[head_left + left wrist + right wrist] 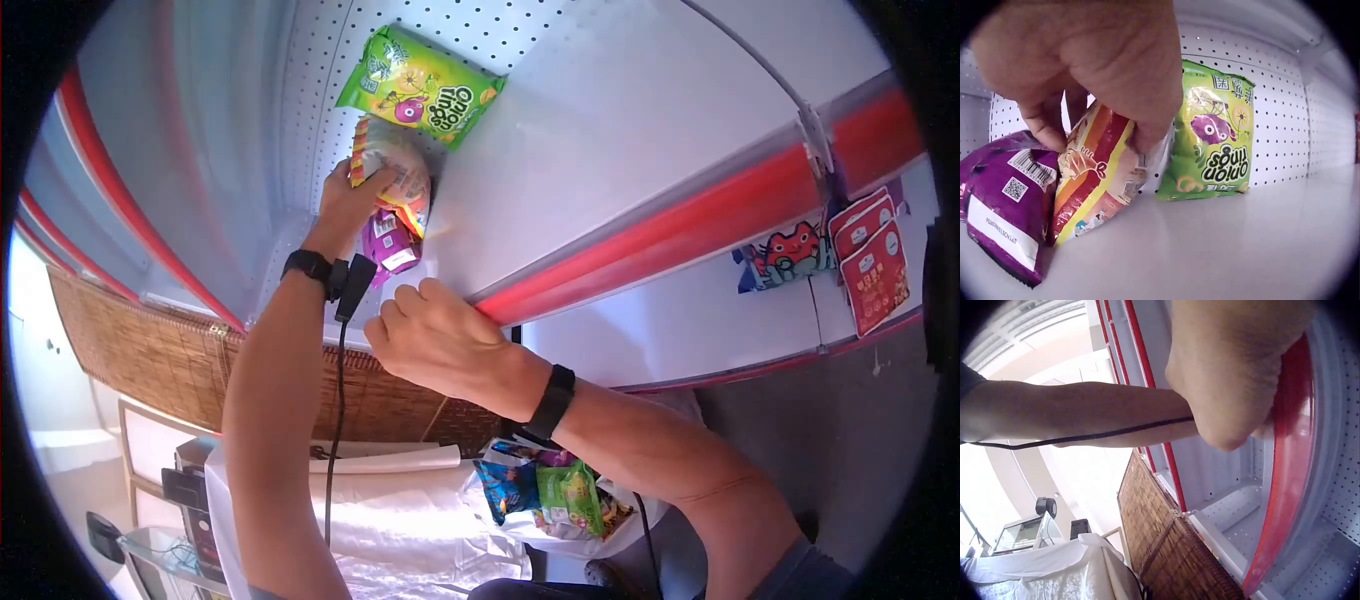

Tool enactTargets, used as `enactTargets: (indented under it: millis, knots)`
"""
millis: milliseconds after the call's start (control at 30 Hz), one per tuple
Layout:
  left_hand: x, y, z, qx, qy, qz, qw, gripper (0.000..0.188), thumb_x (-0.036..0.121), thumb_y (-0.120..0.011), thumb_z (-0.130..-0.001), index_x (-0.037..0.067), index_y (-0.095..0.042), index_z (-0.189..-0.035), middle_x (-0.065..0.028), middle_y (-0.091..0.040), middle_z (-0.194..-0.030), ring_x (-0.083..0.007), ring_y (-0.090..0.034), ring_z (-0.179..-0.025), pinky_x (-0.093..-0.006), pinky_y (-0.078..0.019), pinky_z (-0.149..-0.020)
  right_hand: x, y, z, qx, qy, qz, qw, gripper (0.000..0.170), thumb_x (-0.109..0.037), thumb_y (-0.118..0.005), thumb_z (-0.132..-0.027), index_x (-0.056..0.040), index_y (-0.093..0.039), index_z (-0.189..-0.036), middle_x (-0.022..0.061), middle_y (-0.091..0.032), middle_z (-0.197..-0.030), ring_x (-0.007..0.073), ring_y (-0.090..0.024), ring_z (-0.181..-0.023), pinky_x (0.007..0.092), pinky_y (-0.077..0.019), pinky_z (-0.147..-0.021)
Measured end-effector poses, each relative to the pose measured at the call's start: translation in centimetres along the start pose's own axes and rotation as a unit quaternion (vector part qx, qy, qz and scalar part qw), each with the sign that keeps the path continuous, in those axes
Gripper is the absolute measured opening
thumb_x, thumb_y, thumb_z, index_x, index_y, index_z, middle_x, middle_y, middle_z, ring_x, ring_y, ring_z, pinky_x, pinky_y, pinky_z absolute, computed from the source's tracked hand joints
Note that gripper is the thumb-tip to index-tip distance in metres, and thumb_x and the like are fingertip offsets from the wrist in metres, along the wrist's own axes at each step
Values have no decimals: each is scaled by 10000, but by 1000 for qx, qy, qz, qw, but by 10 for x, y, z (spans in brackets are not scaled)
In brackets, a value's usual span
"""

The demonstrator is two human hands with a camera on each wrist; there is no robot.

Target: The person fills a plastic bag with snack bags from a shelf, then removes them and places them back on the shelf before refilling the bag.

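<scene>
My left hand [350, 210] reaches deep onto the shelf and grips a snack bag [1100, 172] with red, orange and yellow stripes, thumb on one side and fingers on the other. Against that bag leans a purple snack bag [1013, 194] with a barcode and a white label. A green onion rings bag [425, 88] stands on its other side, against the perforated back panel, its lettering upside down in the left wrist view. My right hand [445, 340], fingers curled, holds the shelf's front edge at the red strip [620, 245]; its fingertips are mostly hidden.
Red snack packets [872, 260] hang at the right, beside a blue bag with a red cartoon figure [795, 250]. Below, a white bag holds several snack packs [570, 497]. A woven bamboo blind [150, 315] is beyond the shelf. A black cable [336, 420] trails from my left wrist.
</scene>
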State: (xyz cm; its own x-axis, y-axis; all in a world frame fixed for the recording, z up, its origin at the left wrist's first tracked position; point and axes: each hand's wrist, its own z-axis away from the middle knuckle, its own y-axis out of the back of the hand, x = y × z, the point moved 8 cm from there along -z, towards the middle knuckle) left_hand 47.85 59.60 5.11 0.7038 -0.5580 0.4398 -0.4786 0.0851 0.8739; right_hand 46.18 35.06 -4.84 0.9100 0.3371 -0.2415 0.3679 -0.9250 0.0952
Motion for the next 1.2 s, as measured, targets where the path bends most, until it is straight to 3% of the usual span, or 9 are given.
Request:
enactTargets:
  millis: [333,633,700,833,900,1000,1100,1167,1200]
  knots:
    - [4,24,28,21,8,-5,1000,452,161,-822,-876,-49,-651,-1238,-99,-728,-1100,-164,-702,-957,-342,-580,-848,0,0,-1,-15,0,-16,1000,112,-225,-686,-779,-144,-626,-729,-12,-636,-672,160,-637,-695,318,-454,-632]
    - [-8,81,64,154,15,208,966,388,184,-828,-905,22,-652,-1211,-63,-705,-1079,-152,-678,-948,-305,-548,-817,-2,-1,1,-48,-5,-20,999,76,-212,-686,-812,-149,-690,-769,-3,-696,-728,182,-688,-765,348,-487,-692]
    - [12,93,87,100,-47,275,955,359,185,-808,-933,35,-652,-1220,-64,-701,-1133,-161,-681,-1001,-309,-552,-837,-1,1,0,-46,-4,-32,998,71,-207,-686,-812,-149,-694,-771,2,-702,-732,183,-696,-770,349,-494,-693]
    - [16,131,148,162,-72,296,938,270,150,-705,-1013,56,-652,-1261,-40,-701,-1200,-172,-688,-1074,-326,-566,-898,-1,-2,1,-52,-7,-37,998,62,-192,-683,-813,-143,-714,-793,11,-719,-744,194,-721,-784,354,-517,-705]
    - [10,131,186,149,-40,292,944,305,198,-687,-1029,45,-642,-1289,-61,-701,-1240,-174,-678,-1136,-359,-547,-972,0,1,-1,-80,-18,-31,996,124,-169,-658,-829,-84,-726,-888,57,-735,-809,224,-730,-832,371,-536,-704]
    - [-12,120,239,123,-4,307,944,366,225,-629,-1061,32,-598,-1370,-83,-683,-1322,-191,-662,-1206,-391,-517,-1052,0,-2,-3,-101,-11,-58,993,155,-151,-672,-811,-46,-749,-894,104,-743,-814,262,-740,-816,397,-553,-712]
    - [-25,97,290,102,44,375,920,488,326,-481,-1114,26,-485,-1500,-112,-628,-1440,-233,-618,-1303,-423,-482,-1120,-4,-7,-4,-150,-16,-41,988,156,-153,-691,-792,-43,-764,-876,107,-739,-850,273,-733,-848,408,-563,-743]
    - [-44,89,326,131,56,434,890,505,330,-468,-1104,33,-483,-1512,-110,-618,-1455,-258,-604,-1324,-443,-479,-1122,-4,2,-4,-72,-12,-15,997,154,-163,-708,-781,-55,-766,-874,96,-737,-873,276,-727,-872,409,-565,-766]
    - [-48,79,345,134,64,447,882,512,329,-450,-1093,48,-482,-1519,-108,-604,-1475,-268,-590,-1345,-463,-479,-1128,-4,5,-5,-47,-11,-7,999,129,-179,-682,-843,-90,-771,-813,110,-772,-899,273,-750,-881,404,-548,-802]
